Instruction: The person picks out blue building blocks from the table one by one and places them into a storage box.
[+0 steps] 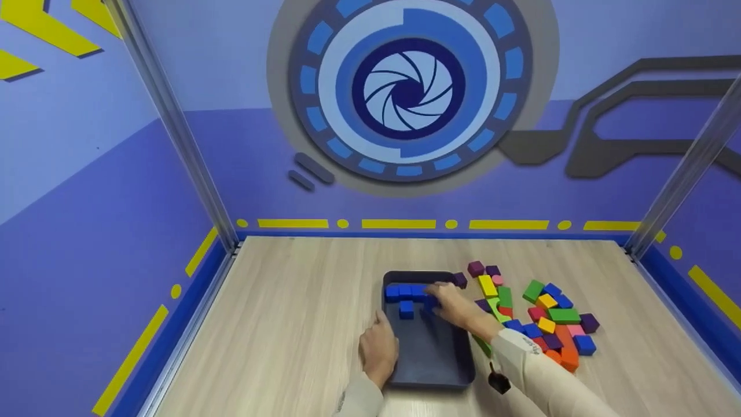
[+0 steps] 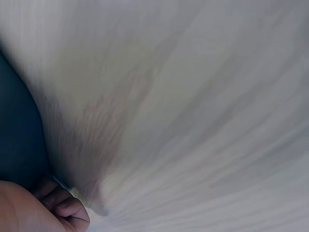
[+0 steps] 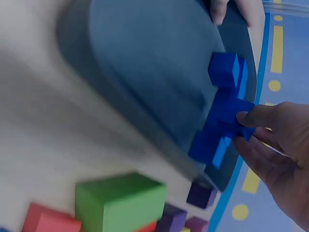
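A dark grey tray (image 1: 427,353) holds several blue cubes (image 1: 405,291) in a row along its far end, with one more blue cube (image 1: 406,310) just in front of the row. My right hand (image 1: 454,304) reaches over the tray's right wall to the far right corner. Up close in the right wrist view, its thumb and fingers pinch a blue cube (image 3: 234,116) among the others. My left hand (image 1: 379,349) grips the tray's left wall. In the left wrist view its curled fingers (image 2: 70,208) show beside the tray's outer side (image 2: 19,121).
To the right of the tray lie many loose blocks, among them a green block (image 1: 564,315), an orange block (image 1: 567,347) and a purple cube (image 1: 589,322). Another purple cube (image 1: 460,280) is close to the tray's far right corner. Printed wall panels (image 1: 405,208) border the wooden table (image 1: 289,324).
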### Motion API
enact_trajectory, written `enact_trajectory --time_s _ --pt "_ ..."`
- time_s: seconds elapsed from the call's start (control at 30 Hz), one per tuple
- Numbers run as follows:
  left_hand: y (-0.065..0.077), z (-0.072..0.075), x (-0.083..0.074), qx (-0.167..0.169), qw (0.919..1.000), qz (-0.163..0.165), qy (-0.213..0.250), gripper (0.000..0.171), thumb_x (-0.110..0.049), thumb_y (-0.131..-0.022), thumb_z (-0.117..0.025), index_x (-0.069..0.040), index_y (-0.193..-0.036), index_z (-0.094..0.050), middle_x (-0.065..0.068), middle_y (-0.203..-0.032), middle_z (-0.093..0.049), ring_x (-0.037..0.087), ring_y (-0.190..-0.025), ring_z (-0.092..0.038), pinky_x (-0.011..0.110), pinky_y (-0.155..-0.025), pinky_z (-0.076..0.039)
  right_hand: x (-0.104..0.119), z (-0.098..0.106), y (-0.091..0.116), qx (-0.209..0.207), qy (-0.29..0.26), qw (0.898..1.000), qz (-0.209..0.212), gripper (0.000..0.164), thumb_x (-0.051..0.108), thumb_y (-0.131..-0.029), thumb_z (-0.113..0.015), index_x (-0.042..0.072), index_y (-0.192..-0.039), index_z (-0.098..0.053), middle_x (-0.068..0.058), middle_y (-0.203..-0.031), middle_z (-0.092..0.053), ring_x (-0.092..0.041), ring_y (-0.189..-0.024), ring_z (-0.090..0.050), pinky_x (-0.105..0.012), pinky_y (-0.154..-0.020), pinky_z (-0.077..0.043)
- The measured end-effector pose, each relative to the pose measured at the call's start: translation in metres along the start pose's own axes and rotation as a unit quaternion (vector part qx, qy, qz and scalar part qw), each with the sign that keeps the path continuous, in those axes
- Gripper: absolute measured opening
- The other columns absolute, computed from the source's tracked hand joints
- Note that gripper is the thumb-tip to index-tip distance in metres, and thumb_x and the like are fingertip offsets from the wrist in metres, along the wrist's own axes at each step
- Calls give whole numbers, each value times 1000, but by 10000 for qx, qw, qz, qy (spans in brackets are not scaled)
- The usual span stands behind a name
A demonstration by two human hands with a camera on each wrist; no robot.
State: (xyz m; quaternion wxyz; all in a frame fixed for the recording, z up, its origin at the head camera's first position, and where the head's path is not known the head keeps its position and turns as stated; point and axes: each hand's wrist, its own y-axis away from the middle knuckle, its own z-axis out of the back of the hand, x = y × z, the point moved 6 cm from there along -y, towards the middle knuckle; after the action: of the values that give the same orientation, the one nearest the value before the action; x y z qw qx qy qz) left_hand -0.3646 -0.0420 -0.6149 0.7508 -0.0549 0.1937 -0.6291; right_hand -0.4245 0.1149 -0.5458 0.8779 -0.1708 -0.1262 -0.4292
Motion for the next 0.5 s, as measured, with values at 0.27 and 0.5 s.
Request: enact_trajectory --time_s 0.27,0.5 --pt "-2 -2 -2 97 9999 71 -79 52 -19 -77 -85 -2 -118 -57 7 -68 -68 21 -57 -67 36 -53 -51 4 -23 -7 173 -218 9994 -202 23 -10 -85 -72 -2 -107 -73 -18 -109 -75 -33 -104 -71 -49 -91 -56" --pt "0 -6 -4 195 9997 118 -50 50 -20 -76 -88 -5 -113 -57 6 -72 -69 20 -61 -67 35 -56 -51 4 -31 -5 5 -230 9994 -256 16 -11 -86 -71 -2 -99 -72 -18 -102 -74 -31 -98 -71 -47 -87 -57"
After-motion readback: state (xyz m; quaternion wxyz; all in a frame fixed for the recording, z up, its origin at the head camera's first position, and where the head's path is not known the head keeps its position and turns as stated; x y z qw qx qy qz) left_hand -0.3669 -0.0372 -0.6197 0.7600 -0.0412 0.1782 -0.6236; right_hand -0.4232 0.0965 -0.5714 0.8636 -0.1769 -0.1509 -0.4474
